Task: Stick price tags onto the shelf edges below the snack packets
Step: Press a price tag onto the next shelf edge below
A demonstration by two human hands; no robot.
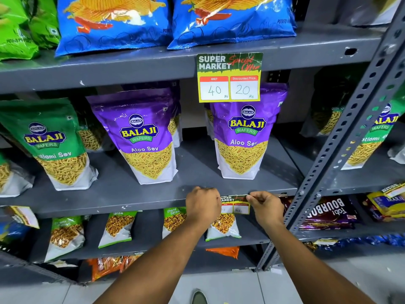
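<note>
A small price tag with a green and yellow header lies against the grey shelf edge below two purple Aloo Sev packets. My left hand is closed at the tag's left side and covers its left end. My right hand pinches the tag's upper right corner between thumb and fingers. Another price tag, reading 40 and 20, hangs from the shelf edge above, under the blue chip bags.
Green sev packets stand left of the purple ones. Smaller snack packets fill the shelf below. A perforated grey upright runs diagonally at the right, with biscuit packs beyond it. Floor tiles and a shoe show at the bottom.
</note>
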